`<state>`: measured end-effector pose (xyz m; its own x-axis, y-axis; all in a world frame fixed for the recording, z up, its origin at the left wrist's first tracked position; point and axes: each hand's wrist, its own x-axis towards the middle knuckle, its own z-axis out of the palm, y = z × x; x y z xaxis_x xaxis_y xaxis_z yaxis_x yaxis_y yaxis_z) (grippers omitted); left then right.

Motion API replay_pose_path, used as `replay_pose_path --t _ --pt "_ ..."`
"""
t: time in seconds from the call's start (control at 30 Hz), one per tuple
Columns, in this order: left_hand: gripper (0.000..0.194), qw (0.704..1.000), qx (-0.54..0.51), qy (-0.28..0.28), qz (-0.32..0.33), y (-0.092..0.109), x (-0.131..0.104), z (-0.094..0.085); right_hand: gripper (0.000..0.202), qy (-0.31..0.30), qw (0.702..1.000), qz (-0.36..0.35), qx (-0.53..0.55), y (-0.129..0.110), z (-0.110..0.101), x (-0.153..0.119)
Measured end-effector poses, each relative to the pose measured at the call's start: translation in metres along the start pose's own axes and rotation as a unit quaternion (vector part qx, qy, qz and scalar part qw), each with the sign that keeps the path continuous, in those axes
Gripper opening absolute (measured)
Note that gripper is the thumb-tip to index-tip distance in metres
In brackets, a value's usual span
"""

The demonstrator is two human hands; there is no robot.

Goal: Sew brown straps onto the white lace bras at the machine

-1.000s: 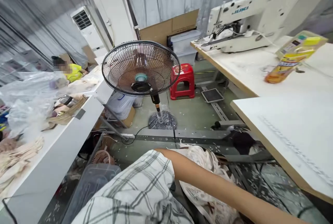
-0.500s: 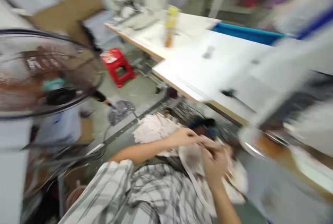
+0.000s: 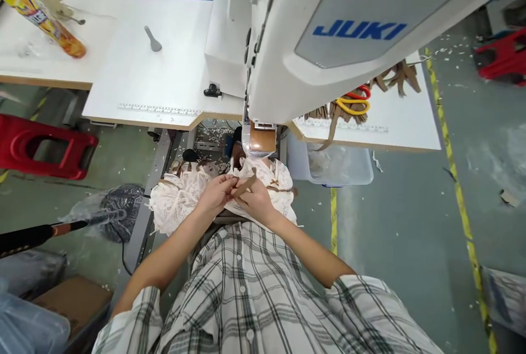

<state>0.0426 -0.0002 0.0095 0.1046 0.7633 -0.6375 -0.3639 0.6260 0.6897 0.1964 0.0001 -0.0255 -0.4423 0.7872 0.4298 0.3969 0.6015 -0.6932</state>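
Close together above the lap, my left hand (image 3: 217, 194) and my right hand (image 3: 257, 199) have their fingers closed. A brown strip (image 3: 245, 185) is gripped in my right hand, its free end pointing up and right. The left fingertips pinch at the strip's near end, though the exact contact is too small to make out. White lace fabric (image 3: 175, 200) with brown trim lies over the lap, around and beneath both hands. Just beyond them is the white sewing machine (image 3: 279, 85) with a brown plate at its end.
The white worktable (image 3: 176, 85) holds a yellow bottle (image 3: 49, 20), brown strips (image 3: 400, 77) and scissors with red and yellow handles (image 3: 353, 104). A clear bin (image 3: 341, 165) hangs below its edge. Red stools (image 3: 41, 146) stand on both sides; a black pole (image 3: 36, 238) is at left.
The view has swung right and become sharp, bringing the sewing machine in front. Both hands have come near the middle of the view, still close together, and the brown strip now shows clearly.
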Motion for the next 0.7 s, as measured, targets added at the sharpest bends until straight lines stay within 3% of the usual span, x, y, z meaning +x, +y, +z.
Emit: replay_pose_path --t 0.2,0.27,0.4,0.6,0.7 --pt "0.028 0.998 -0.007 0.012 0.069 0.014 -0.011 0.004 0.018 0.098 0.990 0.102 0.024 -0.011 -0.031 0.001" --pt "0.026 0.997 0.006 -0.010 0.076 0.019 -0.020 0.010 0.021 0.088 0.988 0.125 0.015 -0.011 -0.038 0.009" --pt "0.026 0.994 0.039 -0.028 0.103 0.027 -0.034 0.022 0.029 0.032 0.993 0.110 0.008 -0.010 -0.043 0.025" --pt "0.031 0.983 0.152 -0.042 0.098 0.033 -0.031 0.025 0.018 0.090 0.995 0.042 -0.030 -0.003 -0.042 0.021" --pt "0.038 0.972 0.210 -0.018 0.104 0.032 -0.023 0.027 0.018 0.107 0.994 0.010 -0.023 -0.002 -0.037 0.017"
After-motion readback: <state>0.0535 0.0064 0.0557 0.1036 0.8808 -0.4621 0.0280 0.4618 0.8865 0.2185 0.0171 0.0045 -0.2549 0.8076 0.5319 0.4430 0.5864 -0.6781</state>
